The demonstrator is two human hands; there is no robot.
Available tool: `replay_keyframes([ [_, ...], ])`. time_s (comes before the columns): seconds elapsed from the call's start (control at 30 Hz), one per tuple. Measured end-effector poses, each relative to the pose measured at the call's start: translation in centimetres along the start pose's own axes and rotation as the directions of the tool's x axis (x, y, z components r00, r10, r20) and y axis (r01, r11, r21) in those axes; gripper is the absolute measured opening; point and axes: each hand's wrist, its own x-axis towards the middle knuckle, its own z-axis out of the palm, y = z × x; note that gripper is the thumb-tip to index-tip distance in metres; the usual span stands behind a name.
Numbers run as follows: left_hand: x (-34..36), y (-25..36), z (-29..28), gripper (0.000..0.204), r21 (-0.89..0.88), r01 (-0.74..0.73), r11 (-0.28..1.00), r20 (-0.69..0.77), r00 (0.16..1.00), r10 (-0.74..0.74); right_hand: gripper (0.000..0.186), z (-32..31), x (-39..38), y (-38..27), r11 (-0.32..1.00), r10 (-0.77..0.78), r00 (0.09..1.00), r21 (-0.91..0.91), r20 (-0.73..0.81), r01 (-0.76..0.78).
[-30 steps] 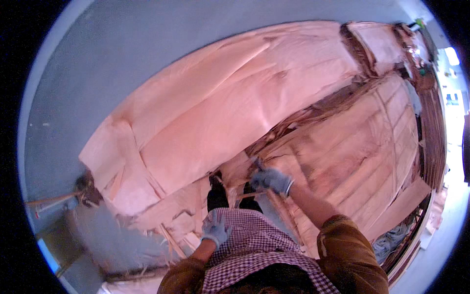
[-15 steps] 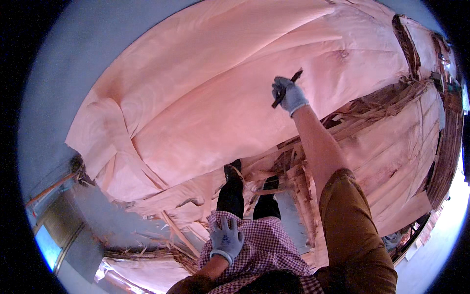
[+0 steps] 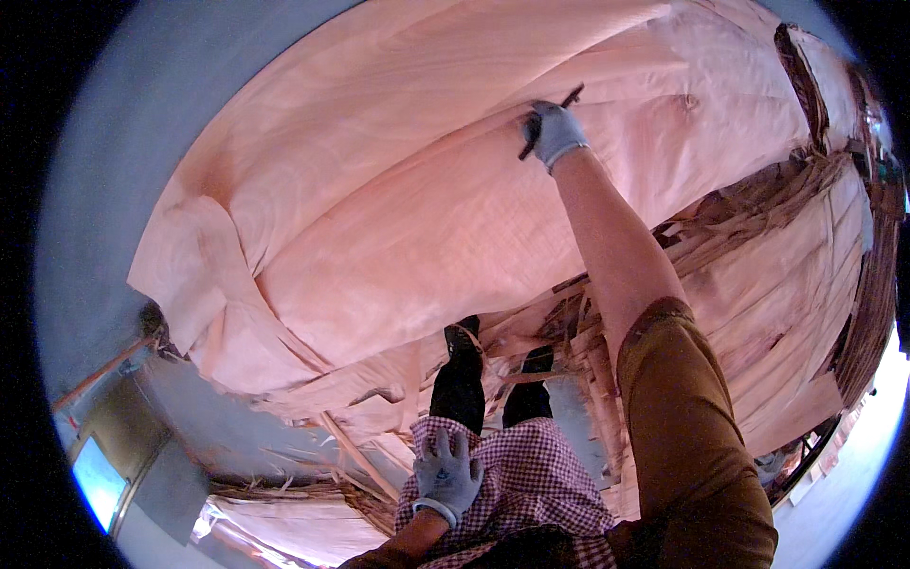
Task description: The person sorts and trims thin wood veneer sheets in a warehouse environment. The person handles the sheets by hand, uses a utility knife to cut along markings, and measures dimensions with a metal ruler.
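Observation:
Gloved in grey, my right hand [image 3: 555, 135] reaches far forward over a large, wavy, pinkish sheet of wood veneer [image 3: 427, 228]. Its fingers are wrapped round a dark, narrow stick-like tool [image 3: 573, 95], whose ends stick out on both sides of the fist; its exact kind does not show. I cannot tell whether the tool touches the sheet. Also gloved, my left hand [image 3: 447, 479] lies with fingers spread on the checked apron [image 3: 540, 465] over my thigh, holding nothing.
Another veneer stack [image 3: 758, 303] with ragged edges lies to the right. Torn veneer strips [image 3: 360, 455] are scattered round my feet. A lower veneer pile [image 3: 294, 522] sits at the near left. Grey floor [image 3: 209, 408] shows at the left.
My right hand has moved farther forward and slightly left over the veneer sheet, still gripping the dark tool. The left hand stays on the apron, while the view has shifted slightly.

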Motion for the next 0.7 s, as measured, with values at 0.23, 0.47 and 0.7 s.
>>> replay_keyframes([
  [0.23,1.0,0.8,-0.2,0.052,-0.030,-0.088,0.996,-0.071,0.994,0.086,0.019,-1.8,0.5,-3.7,0.058,0.295,0.955,0.998,0.016,-0.035],
  [0.47,0.7,1.0,-0.2,0.055,-0.057,-0.079,0.995,-0.048,0.996,0.077,0.011,-3.1,-0.3,-6.9,0.666,0.211,0.973,0.742,-0.093,-0.074],
  [0.7,0.5,1.1,0.1,0.056,-0.118,-0.078,0.990,-0.023,0.997,0.076,0.013,-9.2,-2.3,-13.6,0.665,0.185,0.956,0.745,-0.229,0.050],
])
